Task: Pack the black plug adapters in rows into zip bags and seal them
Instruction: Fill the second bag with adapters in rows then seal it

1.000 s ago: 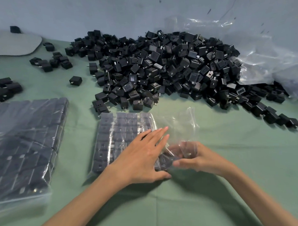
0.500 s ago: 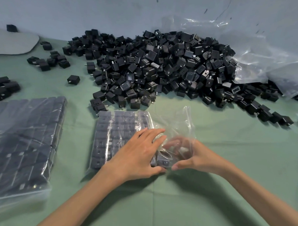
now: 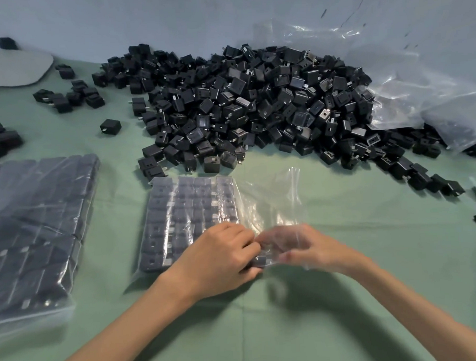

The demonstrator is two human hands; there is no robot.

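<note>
A clear zip bag [image 3: 270, 200] lies on the green cloth, its left part filled with rows of black plug adapters [image 3: 183, 210]. My left hand [image 3: 221, 257] rests on top of the bag's near right corner of rows, with its fingers curled down onto the film. My right hand [image 3: 310, 248] is inside the bag's open right end and shows blurred through the plastic. Its fingers curl around a black adapter [image 3: 259, 261] at the end of the near row. The big loose pile of adapters [image 3: 255, 103] lies just beyond the bag.
A stack of filled bags [image 3: 34, 230] sits at the left. Loose adapters [image 3: 69, 95] lie at the far left, with one alone [image 3: 110, 126]. A crumpled clear plastic sheet [image 3: 418, 90] covers the far right. A grey pad [image 3: 11, 67] lies at the back left.
My left hand's fingers went from flat on the bag to curled. My right hand pushed further left inside the bag, toward the near row.
</note>
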